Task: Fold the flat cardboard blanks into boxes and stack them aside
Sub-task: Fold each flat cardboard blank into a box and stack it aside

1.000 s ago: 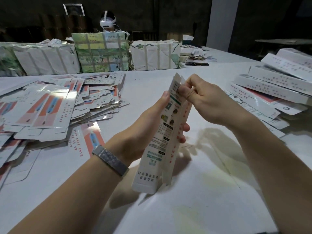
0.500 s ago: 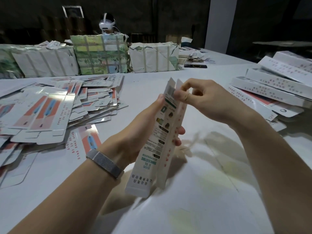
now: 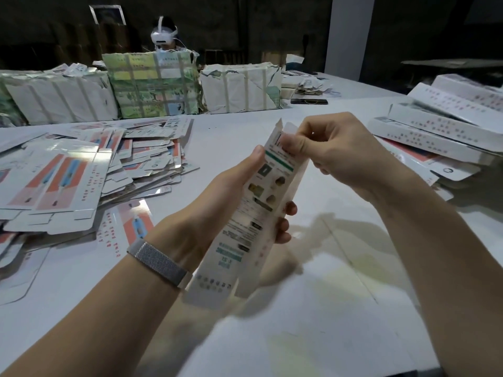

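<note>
Held item: long narrow box [image 3: 251, 213], partly folded, raised above the table [image 3: 313, 308], tilted with its top end leaning away and to the right; printed panel with green bars and small pictures faces the camera.
Left hand [image 3: 217, 202]: wrapped round the middle of the box from the left, thumb laid along the printed panel, fingertips [image 3: 283, 227] showing past the right edge; gripping firmly.
Right hand [image 3: 340, 153]: at the top end of the box, thumb and curled fingers pinching the upper flap [image 3: 288, 131].
Lower end of box: flaps loose and blurred, just above the table surface.
Left wrist: metal mesh band [image 3: 160, 263].
Flat blanks [image 3: 81, 170]: spread in a loose overlapping heap on the left of the table, orange and blue print facing up, well apart from the hands.
Folded boxes [image 3: 441, 126]: stacked in layers at the right edge of the table, long sides toward the camera.
Far side of table: 3 wrapped bundles [image 3: 155, 85] in a row, strapped with tape; the middle one green and yellow.
Behind the bundles: another person wearing a white headset [image 3: 163, 34].
Small dark flat object [image 3: 309, 101]: on the table right of the bundles; identity cannot be told.
</note>
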`<action>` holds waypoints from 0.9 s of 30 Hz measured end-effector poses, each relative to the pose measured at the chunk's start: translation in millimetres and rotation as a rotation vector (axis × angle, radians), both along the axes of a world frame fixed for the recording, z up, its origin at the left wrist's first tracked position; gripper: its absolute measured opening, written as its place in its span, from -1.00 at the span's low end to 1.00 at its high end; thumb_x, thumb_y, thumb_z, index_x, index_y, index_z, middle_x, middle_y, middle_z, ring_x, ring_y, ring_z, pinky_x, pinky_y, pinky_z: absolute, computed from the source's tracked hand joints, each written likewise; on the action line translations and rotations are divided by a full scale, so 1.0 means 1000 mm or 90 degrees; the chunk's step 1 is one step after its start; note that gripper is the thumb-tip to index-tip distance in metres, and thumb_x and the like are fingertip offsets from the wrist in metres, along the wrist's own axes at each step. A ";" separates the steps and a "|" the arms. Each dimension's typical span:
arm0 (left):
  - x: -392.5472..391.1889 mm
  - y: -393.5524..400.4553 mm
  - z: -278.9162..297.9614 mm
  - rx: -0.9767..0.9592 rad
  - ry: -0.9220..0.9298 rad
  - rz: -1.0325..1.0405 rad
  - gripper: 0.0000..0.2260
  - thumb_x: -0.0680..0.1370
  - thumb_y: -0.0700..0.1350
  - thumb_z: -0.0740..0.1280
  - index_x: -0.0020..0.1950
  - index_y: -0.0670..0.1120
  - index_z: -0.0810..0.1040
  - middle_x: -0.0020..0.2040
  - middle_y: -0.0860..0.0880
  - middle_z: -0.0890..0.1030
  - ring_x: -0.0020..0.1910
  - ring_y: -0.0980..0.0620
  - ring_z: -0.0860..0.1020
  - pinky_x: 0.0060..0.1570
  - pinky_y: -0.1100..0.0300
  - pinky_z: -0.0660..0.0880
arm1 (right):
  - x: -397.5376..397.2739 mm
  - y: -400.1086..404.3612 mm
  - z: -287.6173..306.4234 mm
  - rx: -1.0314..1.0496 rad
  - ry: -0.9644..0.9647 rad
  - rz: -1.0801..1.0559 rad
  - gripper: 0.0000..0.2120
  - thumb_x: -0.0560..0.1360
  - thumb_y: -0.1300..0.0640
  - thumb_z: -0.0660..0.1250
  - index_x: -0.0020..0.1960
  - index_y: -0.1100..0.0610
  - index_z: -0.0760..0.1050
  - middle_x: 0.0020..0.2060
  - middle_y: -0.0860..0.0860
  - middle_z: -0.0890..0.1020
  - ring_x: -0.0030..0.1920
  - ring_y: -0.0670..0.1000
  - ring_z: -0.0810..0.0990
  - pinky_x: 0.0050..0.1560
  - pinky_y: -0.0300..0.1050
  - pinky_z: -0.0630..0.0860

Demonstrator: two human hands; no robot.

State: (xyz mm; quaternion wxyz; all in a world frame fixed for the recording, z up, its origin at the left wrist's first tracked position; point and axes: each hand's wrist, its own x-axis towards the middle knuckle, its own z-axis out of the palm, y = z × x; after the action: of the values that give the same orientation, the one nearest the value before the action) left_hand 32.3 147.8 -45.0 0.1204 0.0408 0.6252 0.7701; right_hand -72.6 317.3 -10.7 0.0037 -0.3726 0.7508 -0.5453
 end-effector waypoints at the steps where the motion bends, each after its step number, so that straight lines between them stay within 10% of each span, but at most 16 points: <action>1: 0.000 -0.001 0.001 -0.017 0.006 0.012 -0.45 0.61 0.29 0.12 0.27 -0.14 0.53 -0.06 -0.24 0.61 -0.18 -0.21 0.57 -0.14 -0.06 0.59 | 0.000 0.000 0.000 -0.009 -0.002 -0.007 -0.65 0.53 0.01 0.42 -0.33 0.16 0.45 -0.45 -0.09 0.59 -0.50 -0.20 0.39 -0.44 -0.39 0.30; 9: 0.000 0.014 -0.009 -0.093 0.118 0.121 -0.55 0.63 0.25 0.10 0.38 0.00 0.36 -0.11 -0.15 0.69 -0.24 -0.12 0.68 -0.27 0.06 0.63 | 0.004 -0.006 -0.001 -0.077 0.000 -0.037 -0.68 0.52 0.04 0.43 -0.25 0.17 0.38 -0.21 0.27 0.64 -0.40 -0.15 0.54 -0.37 -0.29 0.41; 15: -0.005 0.020 -0.014 -0.035 0.206 0.213 -0.48 0.61 0.18 0.18 0.52 0.44 0.06 -0.17 -0.08 0.70 -0.23 -0.11 0.69 -0.30 0.07 0.62 | 0.011 -0.020 -0.012 -0.246 -0.146 0.024 -0.89 0.58 0.08 0.35 0.04 0.03 0.42 -0.07 0.49 0.50 -0.14 0.22 0.46 -0.06 0.17 0.43; 22: -0.008 0.017 -0.014 0.028 0.270 0.217 -0.58 0.73 0.00 0.03 0.53 0.38 0.12 0.13 -0.07 0.69 -0.02 -0.21 0.70 -0.13 -0.11 0.66 | 0.012 -0.029 -0.025 -0.193 -0.179 0.107 -0.59 0.58 0.05 0.30 0.41 -0.04 0.40 0.01 0.22 0.53 -0.11 0.11 0.61 -0.18 0.08 0.55; 27: -0.010 0.013 -0.014 0.090 0.234 0.219 -0.66 0.70 -0.09 0.10 0.43 0.21 0.24 0.10 -0.26 0.66 -0.07 -0.28 0.66 -0.17 -0.12 0.65 | 0.015 -0.032 -0.029 -0.198 -0.188 0.145 -0.72 0.61 0.04 0.23 0.30 -0.08 0.50 -0.05 0.15 0.61 -0.21 0.05 0.58 -0.44 -0.21 0.39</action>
State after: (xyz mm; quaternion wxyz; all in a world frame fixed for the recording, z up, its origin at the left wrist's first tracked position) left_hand 22.8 160.6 -58.6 -0.1311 0.0817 0.5790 0.8005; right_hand -58.0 285.1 -39.2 0.1179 -0.3672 0.6024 -0.6988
